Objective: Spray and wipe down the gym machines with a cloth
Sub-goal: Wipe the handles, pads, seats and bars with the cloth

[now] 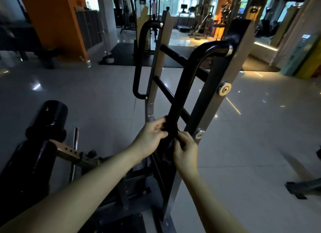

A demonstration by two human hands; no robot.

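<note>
Glossy black handle (187, 86), brushed metal frame (213, 93), shiny tiled floor (260, 146).

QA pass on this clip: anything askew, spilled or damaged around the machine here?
Nothing stands out. The left hand and right hand grip the low end of the black handle, seemingly through a dark cloth that is hard to tell from the bar. The floor shows no spill; no damage visible.

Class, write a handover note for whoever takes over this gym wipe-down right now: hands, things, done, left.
The left hand grips a dark cloth, as it seems, wrapped round the low end of the near handle.
The right hand pinches it from the other side.
No spray bottle in view.
Done: cannot tell.
Left: likely wipe up this handle, then the far handle.
</note>
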